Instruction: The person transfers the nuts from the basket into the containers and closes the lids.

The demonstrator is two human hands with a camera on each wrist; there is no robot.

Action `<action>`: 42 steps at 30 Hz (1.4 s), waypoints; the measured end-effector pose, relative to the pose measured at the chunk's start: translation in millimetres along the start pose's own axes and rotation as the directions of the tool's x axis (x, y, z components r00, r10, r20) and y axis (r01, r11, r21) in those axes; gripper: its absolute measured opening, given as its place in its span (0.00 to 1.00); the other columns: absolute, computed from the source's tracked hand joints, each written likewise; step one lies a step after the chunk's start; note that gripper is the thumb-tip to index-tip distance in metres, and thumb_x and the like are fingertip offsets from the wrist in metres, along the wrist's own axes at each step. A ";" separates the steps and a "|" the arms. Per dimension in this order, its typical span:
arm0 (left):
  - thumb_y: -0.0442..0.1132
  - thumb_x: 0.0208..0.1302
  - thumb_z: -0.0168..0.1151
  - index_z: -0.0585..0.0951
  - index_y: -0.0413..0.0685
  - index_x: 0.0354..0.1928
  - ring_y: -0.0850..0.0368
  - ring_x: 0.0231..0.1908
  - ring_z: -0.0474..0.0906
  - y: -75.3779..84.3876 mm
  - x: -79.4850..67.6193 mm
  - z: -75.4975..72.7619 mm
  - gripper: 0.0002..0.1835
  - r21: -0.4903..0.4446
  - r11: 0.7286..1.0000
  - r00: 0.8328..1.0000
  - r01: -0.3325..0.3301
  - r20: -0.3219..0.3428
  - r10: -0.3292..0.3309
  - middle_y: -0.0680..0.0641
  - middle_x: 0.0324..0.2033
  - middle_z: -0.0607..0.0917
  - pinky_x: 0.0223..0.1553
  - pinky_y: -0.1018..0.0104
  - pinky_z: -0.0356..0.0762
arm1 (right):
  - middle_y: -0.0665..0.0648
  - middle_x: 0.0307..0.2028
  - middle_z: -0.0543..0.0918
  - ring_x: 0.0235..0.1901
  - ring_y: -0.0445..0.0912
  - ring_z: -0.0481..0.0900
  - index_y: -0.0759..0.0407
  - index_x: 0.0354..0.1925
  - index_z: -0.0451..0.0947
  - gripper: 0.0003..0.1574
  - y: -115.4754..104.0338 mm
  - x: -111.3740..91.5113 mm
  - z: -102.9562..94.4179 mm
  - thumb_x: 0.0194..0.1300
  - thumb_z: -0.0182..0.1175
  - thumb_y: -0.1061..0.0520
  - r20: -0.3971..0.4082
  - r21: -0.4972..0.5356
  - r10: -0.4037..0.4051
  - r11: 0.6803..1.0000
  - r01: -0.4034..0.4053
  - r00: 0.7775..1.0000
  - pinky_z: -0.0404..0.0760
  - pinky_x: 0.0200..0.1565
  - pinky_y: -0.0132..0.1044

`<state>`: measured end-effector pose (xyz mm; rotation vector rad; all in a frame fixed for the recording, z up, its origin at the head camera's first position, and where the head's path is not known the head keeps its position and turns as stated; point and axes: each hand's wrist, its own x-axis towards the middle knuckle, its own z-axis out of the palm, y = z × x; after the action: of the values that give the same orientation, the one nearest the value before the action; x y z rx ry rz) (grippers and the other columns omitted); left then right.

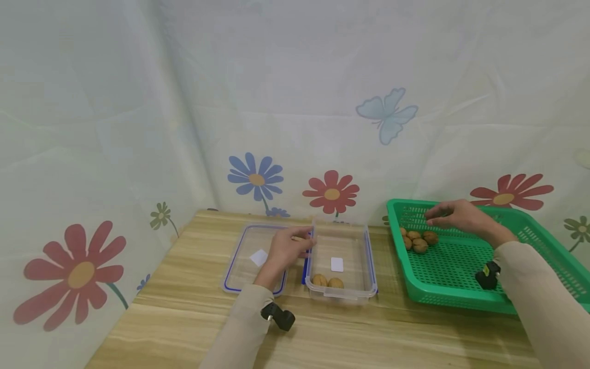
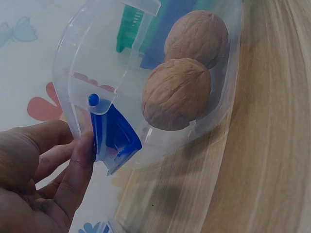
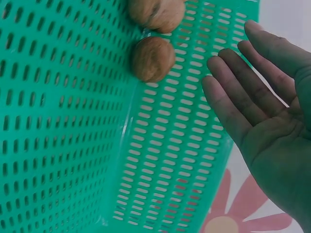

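A clear plastic container [image 1: 345, 246] with blue latches stands on the table, two walnuts [image 1: 328, 282] lying at its near end. My left hand [image 1: 289, 248] pinches the container's left rim between thumb and fingers. Beside those fingers in the left wrist view hangs a blue latch [image 2: 114, 136], folded down. Over the green basket [image 1: 451, 287] my right hand [image 1: 456, 215] hovers, holding nothing, its fingers loosely extended in the right wrist view. Several walnuts [image 1: 419, 242] cluster against the basket's left side, just below and left of that hand.
A clear lid with a blue seal [image 1: 239, 256] lies flat on the wooden table [image 1: 184, 318], left of the container and partly behind the left wrist. A white patterned curtain [image 1: 295, 102] hangs behind the table. The basket's raised rim [image 1: 405, 277] borders the right side.
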<state>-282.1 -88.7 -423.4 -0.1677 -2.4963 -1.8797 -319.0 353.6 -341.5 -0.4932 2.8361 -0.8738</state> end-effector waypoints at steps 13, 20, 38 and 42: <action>0.35 0.71 0.71 0.84 0.43 0.65 0.53 0.33 0.89 -0.8 -0.3 1.0 0.22 0.009 1.000 1.000 -0.011 -0.001 0.011 0.43 0.46 0.87 0.38 0.63 0.91 | 0.74 0.58 0.82 0.54 0.67 0.83 0.73 0.61 0.81 0.24 17.0 5.4 7.6 0.78 0.64 0.54 0.042 -0.040 0.013 0.999 -0.011 0.999 0.88 0.50 0.60; 0.34 0.71 0.71 0.84 0.42 0.65 0.51 0.34 0.89 -0.3 -0.5 1.3 0.22 -0.010 1.000 1.000 -0.020 0.007 0.020 0.42 0.47 0.86 0.38 0.63 0.92 | 0.73 0.54 0.84 0.51 0.65 0.85 0.76 0.59 0.81 0.21 21.7 7.0 11.6 0.77 0.64 0.59 0.060 -0.051 0.006 0.999 -0.003 0.998 0.89 0.49 0.60; 0.35 0.71 0.72 0.84 0.43 0.65 0.53 0.33 0.89 -0.1 -0.3 0.1 0.22 0.002 1.000 1.000 -0.008 -0.002 0.008 0.43 0.47 0.86 0.38 0.63 0.91 | 0.72 0.51 0.86 0.48 0.65 0.85 0.75 0.54 0.84 0.19 28.2 11.6 15.5 0.73 0.68 0.60 0.110 -0.111 0.011 0.994 0.001 0.994 0.87 0.49 0.64; 0.36 0.71 0.72 0.84 0.44 0.65 0.53 0.33 0.89 -0.9 0.2 0.6 0.22 0.003 1.000 1.000 -0.003 -0.004 0.003 0.44 0.47 0.86 0.38 0.64 0.91 | 0.71 0.50 0.86 0.47 0.62 0.85 0.75 0.54 0.83 0.20 30.1 12.0 16.4 0.73 0.68 0.59 0.131 -0.112 0.026 0.994 -0.011 0.991 0.88 0.48 0.62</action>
<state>-282.3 -88.4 -424.3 -0.1680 -2.4952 -1.8727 -334.8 364.3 -372.4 -0.5174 2.7731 -0.6566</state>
